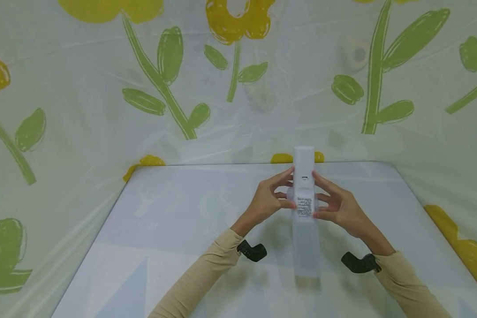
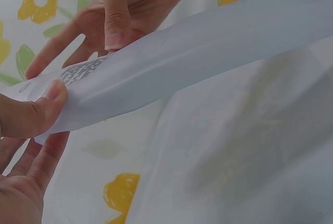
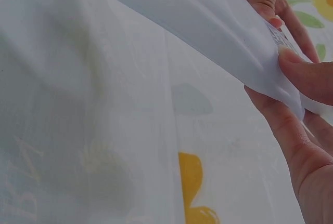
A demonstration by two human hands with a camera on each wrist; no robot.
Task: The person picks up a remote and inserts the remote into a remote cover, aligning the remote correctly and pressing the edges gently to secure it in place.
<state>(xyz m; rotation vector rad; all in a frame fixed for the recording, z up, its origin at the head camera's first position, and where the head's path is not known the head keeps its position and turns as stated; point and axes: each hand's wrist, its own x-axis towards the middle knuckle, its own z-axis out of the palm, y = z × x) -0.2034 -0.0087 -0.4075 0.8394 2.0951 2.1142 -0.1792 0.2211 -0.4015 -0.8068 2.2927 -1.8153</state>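
In the head view a long white device (image 1: 304, 161) is held up over the table, its length running toward the person. It has a small dark slot and a printed label (image 1: 304, 206). Its near part is a smooth, pale, frosted length (image 1: 306, 247), seen close up in both wrist views. My left hand (image 1: 271, 196) pinches the device's left side, thumb by the label and fingers farther up. From the right side, my right hand (image 1: 339, 207) grips it likewise. A rounded translucent edge shows behind it, partly hidden by the fingers.
A pale table (image 1: 175, 207) with faint printed patterns lies below the hands. Behind and beside it hangs a white curtain (image 1: 286, 110) printed with yellow flowers and green leaves. Black wrist-worn mounts (image 1: 252, 251) sit by both sleeve cuffs.
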